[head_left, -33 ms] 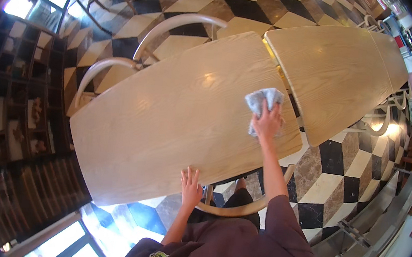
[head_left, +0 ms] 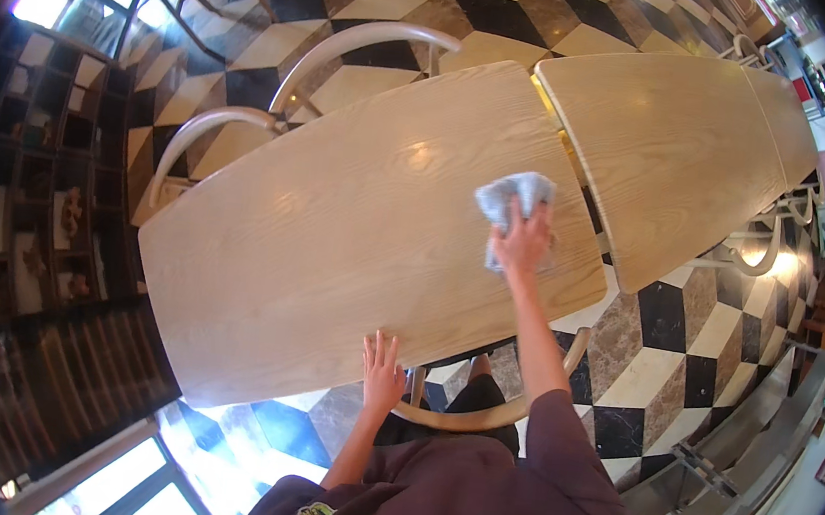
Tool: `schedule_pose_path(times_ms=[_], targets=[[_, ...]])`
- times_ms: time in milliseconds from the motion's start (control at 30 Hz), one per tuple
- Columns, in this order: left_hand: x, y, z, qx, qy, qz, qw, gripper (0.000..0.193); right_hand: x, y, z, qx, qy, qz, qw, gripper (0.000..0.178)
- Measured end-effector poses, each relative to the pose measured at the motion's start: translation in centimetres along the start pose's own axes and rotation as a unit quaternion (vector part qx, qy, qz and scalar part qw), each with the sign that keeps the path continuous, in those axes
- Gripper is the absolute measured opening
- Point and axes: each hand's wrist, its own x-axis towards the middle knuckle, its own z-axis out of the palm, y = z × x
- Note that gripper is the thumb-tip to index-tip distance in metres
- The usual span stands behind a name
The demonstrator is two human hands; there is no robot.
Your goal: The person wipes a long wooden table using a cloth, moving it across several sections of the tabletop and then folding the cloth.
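A pale wooden table (head_left: 313,247) stretches out in front of me. Toward its right end, my right hand (head_left: 523,241) presses a crumpled light grey cloth (head_left: 512,190) against the tabletop, fingers curled over it. The cloth spreads out beyond my fingertips and under the palm. My left hand (head_left: 382,375) rests at the table's near edge, its fingers stretched out and slightly apart, with nothing in it.
A second wooden table (head_left: 675,154) stands to the right across a narrow gap. Curved-back chairs (head_left: 355,40) line the far side; another chair (head_left: 466,422) is right before my body. Dark shelves (head_left: 38,188) stand left, metal counters (head_left: 711,480) at the lower right.
My right hand and the cloth have slid a little to the left over the tabletop, away from the gap. The left hand has stayed in place.
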Motion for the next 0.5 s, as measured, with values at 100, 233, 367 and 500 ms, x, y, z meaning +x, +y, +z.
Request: schedule_pose_path(times_ms=[100, 233, 367, 500], targets=[[-1.1, -1.0, -0.9, -0.014, 0.001, 0.008, 1.000, 0.064, -5.3, -14.3, 2.4, 0.051, -0.089, -0.136, 0.986, 0.076], [-2.5, -2.4, -1.5, -0.011, -0.008, -0.019, 1.000, 0.064, -13.3, -24.7, 4.1, 0.104, -0.153, -0.261, 0.947, 0.080], [-4.3, -4.8, -1.0, -0.027, 0.002, -0.003, 1.000, 0.061, -18.6, -28.9, 2.9, 0.142, -0.194, -0.368, 0.898, 0.081], [-4.9, -5.1, -0.9, 0.003, -0.009, 0.003, 1.000, 0.063, -18.9, -28.0, 2.4, 0.138, -0.204, -0.420, 0.873, 0.079]])
